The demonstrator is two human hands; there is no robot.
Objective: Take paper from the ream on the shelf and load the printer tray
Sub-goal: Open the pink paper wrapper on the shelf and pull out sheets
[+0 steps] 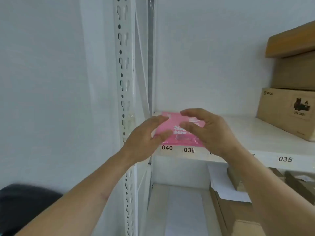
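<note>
A pink-wrapped paper ream (pixel 172 129) lies flat at the left end of a white shelf (pixel 247 132), above the labels 040 and 039. My left hand (pixel 146 138) is at the ream's left edge, fingers spread and touching the wrapper. My right hand (pixel 209 130) hovers over the ream's right half with fingers curled and apart, hiding that side. Neither hand has a firm hold that I can see. No printer tray is in view.
Brown cardboard boxes (pixel 288 113) are stacked at the shelf's right end. A perforated white upright (pixel 123 82) stands left of the ream. The lower shelf holds white sheets (pixel 223 186) and more cardboard. A dark object (pixel 25 208) sits at lower left.
</note>
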